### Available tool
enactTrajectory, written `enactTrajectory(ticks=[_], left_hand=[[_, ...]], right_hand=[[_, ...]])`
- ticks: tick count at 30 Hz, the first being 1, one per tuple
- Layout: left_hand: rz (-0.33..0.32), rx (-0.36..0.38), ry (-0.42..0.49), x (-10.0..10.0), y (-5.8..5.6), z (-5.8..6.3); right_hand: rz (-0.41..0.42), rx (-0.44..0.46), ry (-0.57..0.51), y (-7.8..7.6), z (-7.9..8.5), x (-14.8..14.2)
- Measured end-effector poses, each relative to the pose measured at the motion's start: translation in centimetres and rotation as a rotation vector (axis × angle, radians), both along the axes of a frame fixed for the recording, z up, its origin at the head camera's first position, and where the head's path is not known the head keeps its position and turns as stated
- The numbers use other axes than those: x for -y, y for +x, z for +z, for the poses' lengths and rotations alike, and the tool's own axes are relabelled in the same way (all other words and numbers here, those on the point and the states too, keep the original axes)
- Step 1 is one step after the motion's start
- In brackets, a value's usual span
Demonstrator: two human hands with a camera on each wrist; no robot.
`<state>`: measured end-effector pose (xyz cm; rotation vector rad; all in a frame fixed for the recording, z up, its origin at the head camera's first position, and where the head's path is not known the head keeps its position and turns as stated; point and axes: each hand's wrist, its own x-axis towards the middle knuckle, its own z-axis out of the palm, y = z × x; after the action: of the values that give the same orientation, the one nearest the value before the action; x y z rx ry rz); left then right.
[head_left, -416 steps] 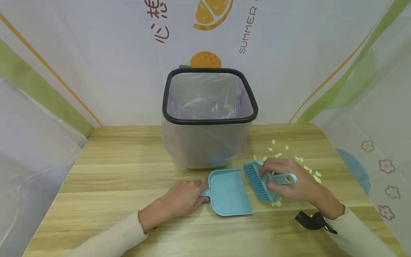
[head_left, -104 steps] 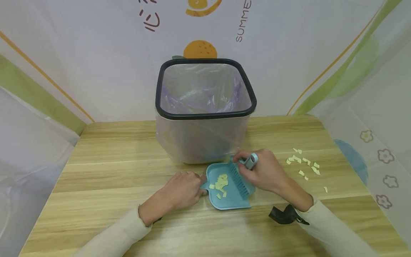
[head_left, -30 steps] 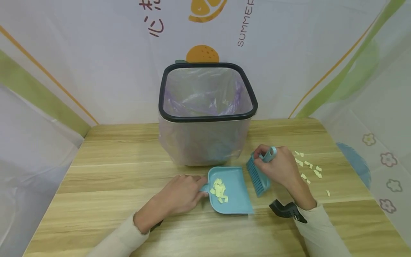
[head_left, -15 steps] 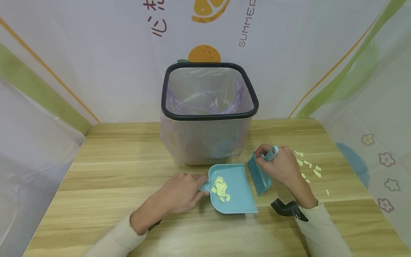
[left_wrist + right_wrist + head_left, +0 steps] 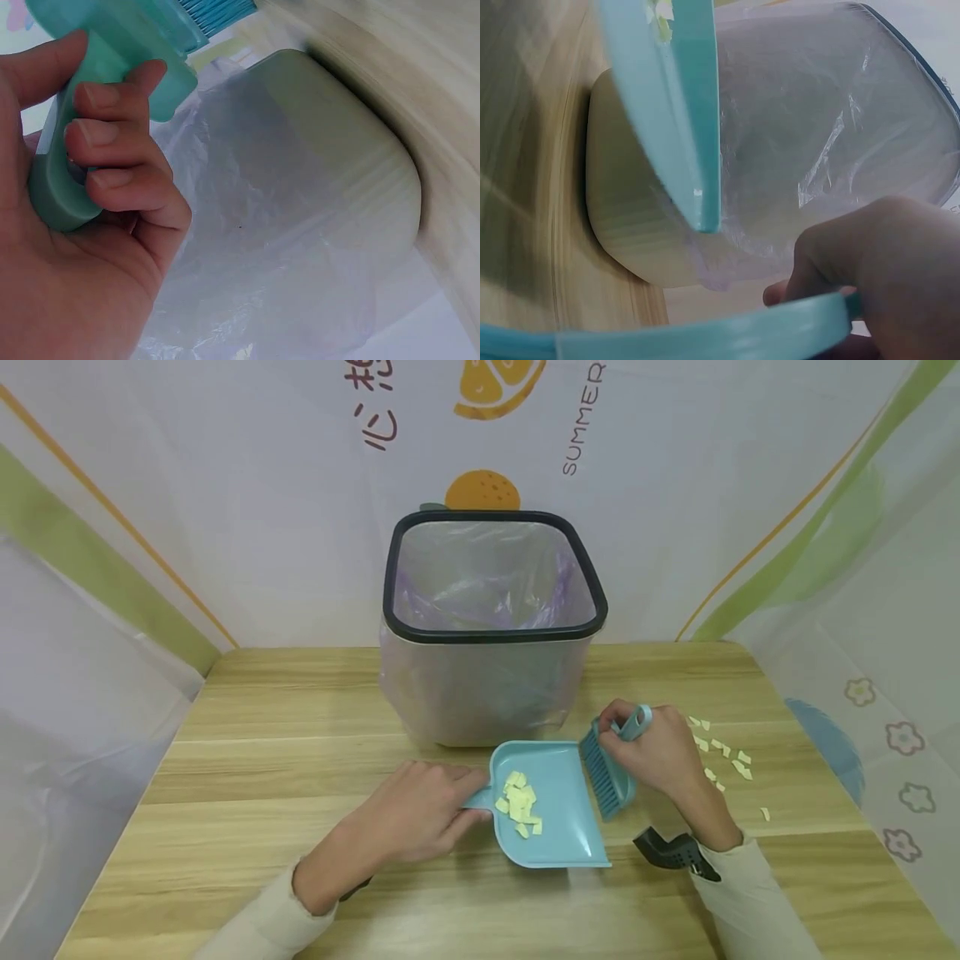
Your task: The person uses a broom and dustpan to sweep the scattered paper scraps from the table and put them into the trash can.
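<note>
My left hand (image 5: 420, 810) grips the handle of a light blue dustpan (image 5: 566, 810), fingers curled round it in the left wrist view. A heap of small pale yellow scraps (image 5: 517, 800) lies in the pan near the handle side. Below the pan's near edge a shadow falls on the table. My right hand (image 5: 660, 747) holds a light blue hand brush (image 5: 615, 777), its bristles down beside the pan's open lip. In the right wrist view the brush (image 5: 705, 336) runs along the bottom, with the pan's tilted side (image 5: 694, 112) above it.
A bin (image 5: 487, 693) with a black rim and a clear liner bag stands behind the dustpan. More yellow scraps (image 5: 720, 748) are scattered on the wooden table (image 5: 285, 710), right of the right hand. White printed cloth (image 5: 262, 527) hangs at the back and sides.
Over about ten seconds, scraps were swept from the table into the dustpan. In the last second the pan has risen slightly and shifted right; the brush stays almost where it was.
</note>
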<state>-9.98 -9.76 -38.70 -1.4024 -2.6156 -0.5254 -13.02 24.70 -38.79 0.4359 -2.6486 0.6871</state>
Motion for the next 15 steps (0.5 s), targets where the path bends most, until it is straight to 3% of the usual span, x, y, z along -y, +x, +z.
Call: enactTrajectory(ticks=[15], left_hand=[[-0.051, -0.123, 0.100, 0.49, 0.17, 0.61]], right_hand=[[0.001, 0.019, -0.002, 0.13, -0.02, 0.08]])
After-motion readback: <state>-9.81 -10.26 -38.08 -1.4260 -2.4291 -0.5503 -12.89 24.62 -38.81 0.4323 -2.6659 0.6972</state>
